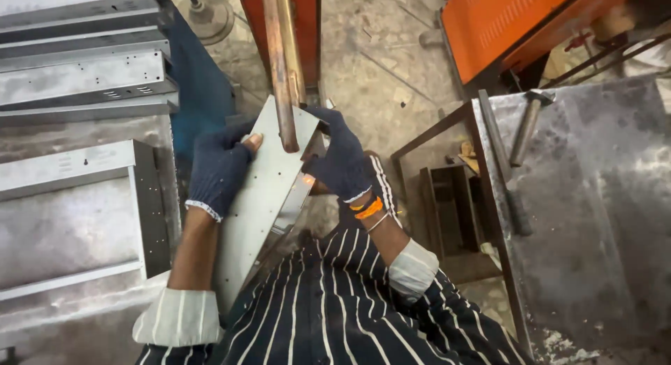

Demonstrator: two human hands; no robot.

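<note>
Both gloved hands clamp a perforated sheet-metal panel (262, 197), steadying it beneath the copper electrode rod (283, 71). Left hand (218, 171) fingers wrap the left edge; right hand (342, 159) fingers close on the upper right edge.

head cam | looks steeply down from above | close over lap, floor (363, 71) beyond

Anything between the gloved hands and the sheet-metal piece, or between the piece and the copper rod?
Nothing visible. The left hand and right hand already grip the sheet-metal piece by its edges, and the copper rod comes down onto its upper face between them.
</note>
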